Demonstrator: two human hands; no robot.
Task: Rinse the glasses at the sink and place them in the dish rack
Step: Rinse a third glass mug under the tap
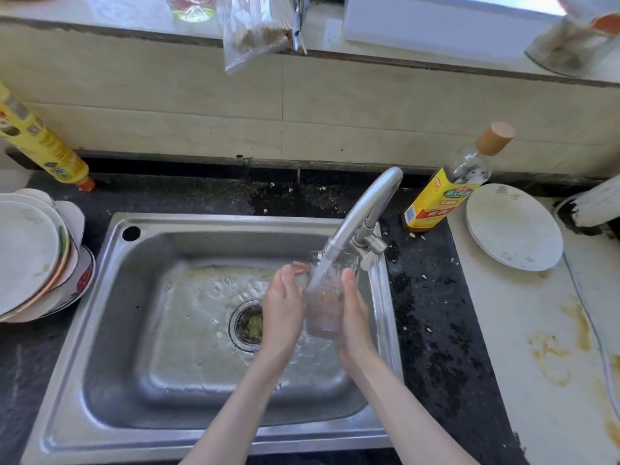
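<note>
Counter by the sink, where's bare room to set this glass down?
Right of the sink: the pale counter below the plate is bare, though stained. Dark strip behind the sink, between both bottles, is free. Left side is crowded with stacked plates.

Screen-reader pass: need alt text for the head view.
Both hands, left and right, hold a clear glass under the running tap over a steel sink. Stacked plates sit left of the sink; a bottle and a plate sit right.
</note>
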